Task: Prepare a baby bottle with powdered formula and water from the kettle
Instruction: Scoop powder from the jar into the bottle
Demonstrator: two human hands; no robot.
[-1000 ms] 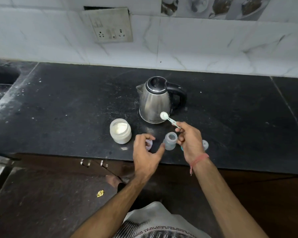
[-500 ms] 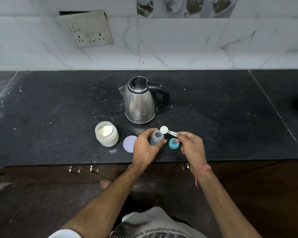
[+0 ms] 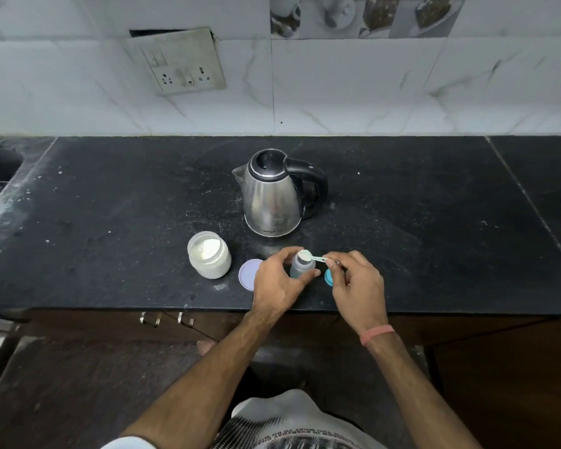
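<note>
You were at a black stone counter [image 3: 110, 222], dusty with white specks, set against a white marble-look tiled wall with a grubby socket plate [image 3: 177, 59] hanging a bit crooked. Steel kettle [image 3: 272, 196] sat toward the far middle, lid down, handle pointing right. Left of your hands was the open formula jar [image 3: 209, 254] with powder inside, and its pale lid [image 3: 248, 274] lay flat between the jar and your left hand.

Your left hand [image 3: 279, 280] had its grip wrapped around the small baby bottle [image 3: 300, 268], thumb on the near side and fingers round the far side, bottle upright on the counter near the front edge. Your right hand [image 3: 358, 283] was pinching the handle of the little scoop [image 3: 305, 255] between thumb and fingertips, with the bowl of the scoop right over the bottle's mouth, powder in it. A teal cap [image 3: 328, 277] sat just right of the bottle, partly hidden by your right hand.
</note>
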